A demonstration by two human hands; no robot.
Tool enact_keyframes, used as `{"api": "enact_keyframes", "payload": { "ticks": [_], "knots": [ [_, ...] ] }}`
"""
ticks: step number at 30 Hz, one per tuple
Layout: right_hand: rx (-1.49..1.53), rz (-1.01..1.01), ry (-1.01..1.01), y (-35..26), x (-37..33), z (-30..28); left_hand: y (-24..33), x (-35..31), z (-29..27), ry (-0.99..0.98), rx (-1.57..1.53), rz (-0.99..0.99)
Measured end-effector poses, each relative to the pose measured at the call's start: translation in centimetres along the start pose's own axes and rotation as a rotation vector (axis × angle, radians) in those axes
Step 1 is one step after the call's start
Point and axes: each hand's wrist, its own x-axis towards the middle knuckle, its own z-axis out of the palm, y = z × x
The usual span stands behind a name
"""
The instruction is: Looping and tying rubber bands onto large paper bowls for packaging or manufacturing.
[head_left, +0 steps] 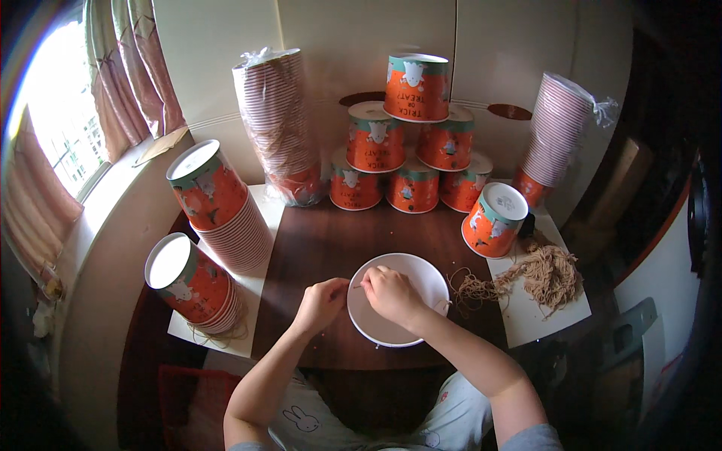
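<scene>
A white-lined paper bucket (385, 325) stands mouth up at the table's near edge, between my forearms. My right hand (392, 295) reaches over its mouth, fingers pinched on a thin tan strand that looks like twine (357, 286), close to the left rim. Against the outside of that rim my left hand (325, 303) is closed; its fingertips are partly hidden, and what they grip cannot be made out. At the bucket's right rim a small pale loop or knot (444, 304) shows. Loose tan twine (474, 286) trails off to the right.
A heap of twine (551, 276) lies on the right white board, by an upturned orange bucket (495, 222). Upturned orange buckets form a pyramid (412, 143) behind. Wrapped stacks stand at back left (274, 128) and back right (558, 131); nested stacks (218, 203) stand at left.
</scene>
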Motion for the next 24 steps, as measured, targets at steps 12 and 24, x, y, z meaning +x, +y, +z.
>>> {"api": "enact_keyframes", "payload": {
  "ticks": [12,24],
  "knots": [
    [0.098,-0.058,-0.149,0.1,0.0,-2.3,1.0,0.8,-3.6,-0.127,-1.109,0.030],
    [0.672,-0.024,-0.269,-1.3,0.2,-4.2,3.3,-0.4,-2.3,-0.302,-0.566,-0.124]
  ]
}}
